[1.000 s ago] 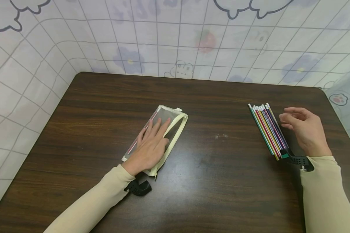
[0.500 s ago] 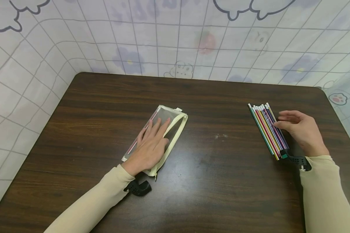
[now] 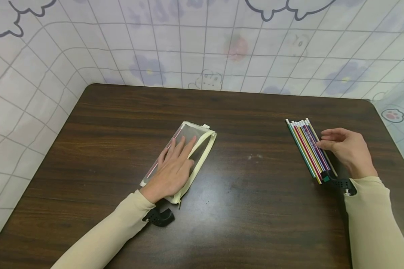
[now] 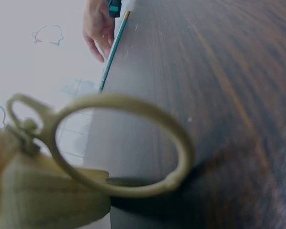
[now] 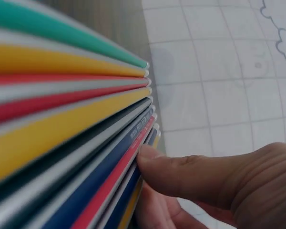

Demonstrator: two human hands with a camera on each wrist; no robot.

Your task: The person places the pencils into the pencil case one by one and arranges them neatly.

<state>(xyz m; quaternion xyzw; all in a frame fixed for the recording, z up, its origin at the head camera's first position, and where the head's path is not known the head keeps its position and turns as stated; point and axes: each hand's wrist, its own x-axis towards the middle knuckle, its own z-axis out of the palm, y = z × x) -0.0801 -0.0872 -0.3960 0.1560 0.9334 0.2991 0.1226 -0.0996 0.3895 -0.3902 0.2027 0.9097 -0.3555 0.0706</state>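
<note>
My left hand (image 3: 171,170) lies flat with fingers spread on a translucent pencil case (image 3: 196,129) with a pale yellow zipper edge. The case's mouth gapes along its right side, and a pinkish strip shows along its left. In the left wrist view, the zipper pull ring (image 4: 185,148) looms large. To the right, several striped pencils (image 3: 304,147) lie side by side, white ends away from me. My right hand (image 3: 348,149) pinches the rightmost yellow-and-dark pencil (image 5: 128,205), thumb on top and fingers beside it, partly hidden.
The dark wooden table (image 3: 249,209) bears both the case and the pencils. A white gridded sheet with cartoon prints (image 3: 208,48) hangs behind it and along the left. Black wrist mounts (image 3: 159,217) sit on both cuffs, the right one overlapping the pencils' near ends.
My right hand has moved left onto the edge of the pencil row. A yellow pencil now shows slightly apart at the row's right side. My left hand stays still on the case.
</note>
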